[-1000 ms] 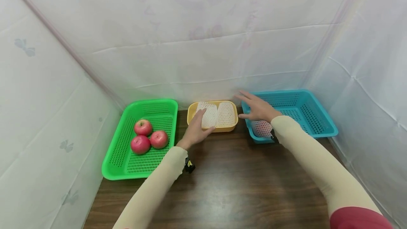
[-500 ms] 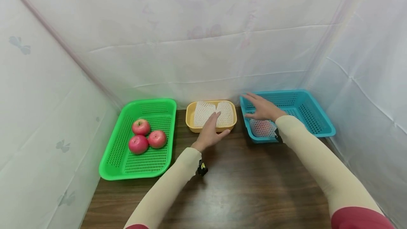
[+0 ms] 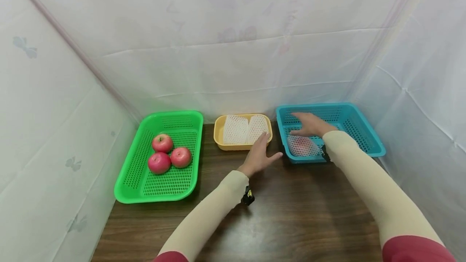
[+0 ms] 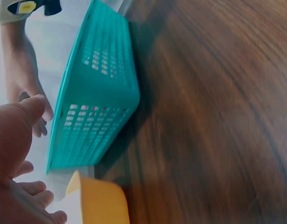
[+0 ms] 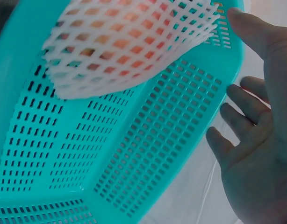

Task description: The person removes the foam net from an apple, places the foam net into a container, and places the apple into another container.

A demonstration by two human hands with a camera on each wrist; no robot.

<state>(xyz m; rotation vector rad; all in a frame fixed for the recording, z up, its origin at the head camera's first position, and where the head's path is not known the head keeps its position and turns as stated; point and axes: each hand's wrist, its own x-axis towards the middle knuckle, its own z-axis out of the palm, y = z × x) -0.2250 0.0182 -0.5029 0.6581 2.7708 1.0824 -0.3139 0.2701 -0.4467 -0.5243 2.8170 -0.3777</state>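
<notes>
My right hand [image 3: 308, 125] hovers with spread fingers over the left end of the blue basket [image 3: 364, 132] and holds nothing. Below it in that basket lies an apple in a white foam net [image 3: 303, 146]; the right wrist view shows the netted apple [image 5: 115, 42] close up, red through the mesh. My left hand [image 3: 257, 155], fingers extended and nothing in its grasp, is over the table just in front of the yellow tray [image 3: 218, 136]. Two flat white foam nets [image 3: 236, 129] lie side by side in the tray, the right one partly behind my left fingertips.
At the left stands a green basket [image 3: 125, 181] with three red apples [image 3: 162, 143] in it. The yellow tray sits between the two baskets. White sheeting [image 3: 204, 68] encloses the brown wooden table [image 3: 287, 213] at the back and both sides.
My left hand has moved right, from over the yellow tray to its front right corner. My right hand has shifted right, farther over the blue basket, uncovering more of the netted apple.
</notes>
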